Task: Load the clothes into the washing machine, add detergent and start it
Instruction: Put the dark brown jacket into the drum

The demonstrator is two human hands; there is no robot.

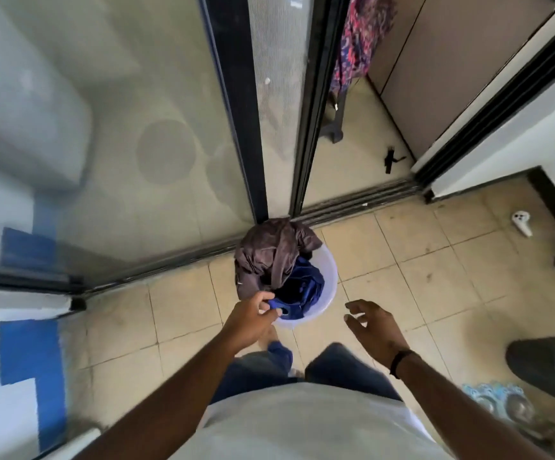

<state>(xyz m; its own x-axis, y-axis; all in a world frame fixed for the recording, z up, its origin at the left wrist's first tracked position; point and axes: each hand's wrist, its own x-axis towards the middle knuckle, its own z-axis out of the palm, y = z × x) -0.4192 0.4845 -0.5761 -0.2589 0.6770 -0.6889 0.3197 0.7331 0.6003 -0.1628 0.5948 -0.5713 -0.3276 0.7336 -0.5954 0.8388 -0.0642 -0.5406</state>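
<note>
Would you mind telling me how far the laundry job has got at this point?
Nothing looks done yet: the brown garment and blue garment are in the pale bucket on the floor. In hand: the left hand pinches the blue garment at the bucket's near rim, while the right hand hovers open beside it. Left: loading the washer, detergent and starting; no detergent is visible.

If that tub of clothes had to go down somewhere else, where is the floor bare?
Bare tiles lie right of the tub, between it and the white controller, and left of it along the door track. It is crowded lower right, by the water bottles and dark object.
</note>
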